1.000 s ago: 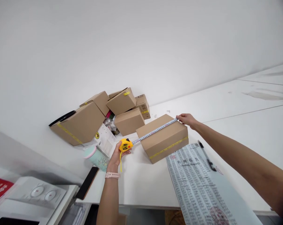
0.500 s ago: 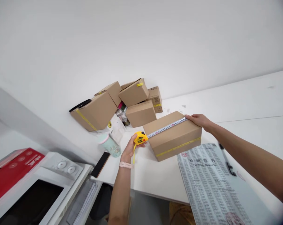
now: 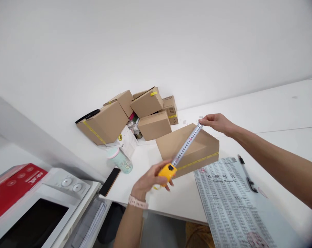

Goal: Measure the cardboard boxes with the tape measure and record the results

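Observation:
My left hand (image 3: 152, 179) is closed around the yellow case of a tape measure (image 3: 168, 171), in front of a cardboard box (image 3: 168, 144). From the case the silver blade (image 3: 188, 144) runs slantwise up to the right, above the top of the box. Its far end is pinched between the fingers of my right hand (image 3: 217, 122), which is raised just over the box's back right part. A strip of yellow tape crosses the front side of the box. A pale pink watch band circles my left wrist.
Several cardboard boxes (image 3: 111, 120) are piled by the wall. A mint tumbler (image 3: 121, 160) stands near a dark phone-like slab (image 3: 109, 182). Printed papers (image 3: 223, 199) and a pen (image 3: 246, 172) lie right of the box. A white microwave (image 3: 42, 206) is at lower left.
Both hands have lifted the tape measure off the box top. My left hand came nearer and lower with the case; my right hand rose slightly, so the blade slants more steeply.

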`<state>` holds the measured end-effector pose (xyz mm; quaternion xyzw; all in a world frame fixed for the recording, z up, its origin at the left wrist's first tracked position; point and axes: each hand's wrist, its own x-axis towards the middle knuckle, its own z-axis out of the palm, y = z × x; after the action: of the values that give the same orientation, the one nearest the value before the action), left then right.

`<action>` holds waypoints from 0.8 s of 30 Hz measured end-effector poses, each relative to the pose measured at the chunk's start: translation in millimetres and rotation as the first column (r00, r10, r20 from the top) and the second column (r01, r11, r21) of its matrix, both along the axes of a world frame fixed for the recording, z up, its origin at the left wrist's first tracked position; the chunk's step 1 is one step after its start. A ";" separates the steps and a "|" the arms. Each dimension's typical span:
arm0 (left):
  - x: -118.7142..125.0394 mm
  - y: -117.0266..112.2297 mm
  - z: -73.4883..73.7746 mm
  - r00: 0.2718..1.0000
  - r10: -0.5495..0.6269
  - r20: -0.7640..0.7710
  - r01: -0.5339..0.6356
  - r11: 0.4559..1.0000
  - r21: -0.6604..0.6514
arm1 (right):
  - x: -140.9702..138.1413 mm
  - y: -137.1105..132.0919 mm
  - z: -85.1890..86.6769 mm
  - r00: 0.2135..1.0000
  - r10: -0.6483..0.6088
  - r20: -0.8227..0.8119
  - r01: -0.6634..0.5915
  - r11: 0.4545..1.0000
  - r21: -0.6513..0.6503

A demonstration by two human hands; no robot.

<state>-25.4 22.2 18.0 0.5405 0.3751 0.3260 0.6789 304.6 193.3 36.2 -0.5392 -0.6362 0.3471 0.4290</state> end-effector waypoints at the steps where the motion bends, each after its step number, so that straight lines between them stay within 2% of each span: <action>1: 10.3 -12.0 -5.3 0.998 -0.056 0.043 0.057 0.998 -0.039 | -3.4 -5.5 11.3 0.998 0.064 -0.009 -0.063 0.998 0.010; 2: 19.6 -23.0 -11.9 0.992 -0.061 0.109 0.068 0.996 -0.062 | -6.7 -11.3 20.9 0.993 0.115 -0.021 -0.115 0.993 0.023; 4: 31.5 -41.1 -26.4 0.962 -0.002 0.273 0.017 0.999 -0.051 | -10.6 -23.0 31.8 0.977 0.199 -0.072 -0.195 0.979 0.056; 6: 31.4 -52.6 -38.2 0.919 0.127 0.372 -0.148 0.989 0.029 | -8.2 -32.6 27.7 0.961 0.213 -0.177 -0.199 0.976 0.094; 7: 27.2 -55.4 -42.7 0.897 0.216 0.386 -0.267 0.960 0.082 | -4.3 -36.1 19.5 0.957 0.172 -0.233 -0.153 0.983 0.099; 8: 21.3 -56.0 -46.4 0.863 0.328 0.385 -0.404 0.905 0.133 | 0.9 -38.7 7.8 0.956 0.098 -0.275 -0.077 0.993 0.085; 10: 8.3 -51.2 -53.2 0.760 0.540 0.362 -0.627 0.756 0.188 | 13.0 -42.3 -22.8 0.950 -0.105 -0.294 0.110 0.994 0.001; 11: 3.2 -46.1 -56.8 0.712 0.609 0.349 -0.690 0.701 0.184 | 18.2 -44.2 -39.2 0.947 -0.183 -0.263 0.173 0.983 -0.061; 12: 0.1 -39.9 -60.6 0.680 0.650 0.338 -0.723 0.671 0.165 | 21.9 -46.7 -54.7 0.948 -0.224 -0.225 0.201 0.972 -0.122; 14: 0.2 -25.7 -67.7 0.680 0.658 0.322 -0.719 0.684 0.121 | 24.2 -55.1 -78.7 0.965 -0.172 -0.200 0.130 0.970 -0.206; 16: 6.5 -12.4 -71.0 0.712 0.626 0.317 -0.683 0.723 0.106 | 21.6 -69.4 -89.6 0.971 -0.057 -0.231 0.001 0.972 -0.234; 18: 14.6 -1.7 -67.9 0.738 0.595 0.317 -0.655 0.746 0.122 | 19.5 -88.4 -88.7 0.966 -0.015 -0.257 -0.043 0.975 -0.218; 22: 27.2 14.4 -50.5 0.787 0.524 0.325 -0.595 0.785 0.174 | 31.3 -127.0 -76.2 0.962 -0.070 -0.263 0.043 0.993 -0.108; 24: 33.9 21.1 -45.8 0.820 0.480 0.312 -0.548 0.815 0.187 | 41.7 -139.7 -75.9 0.958 -0.103 -0.266 0.084 0.993 -0.083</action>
<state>8.6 43.3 -27.8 0.4589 0.3714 0.6117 0.5266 346.3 53.6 -39.6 -0.5313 -0.5329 0.4189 0.5083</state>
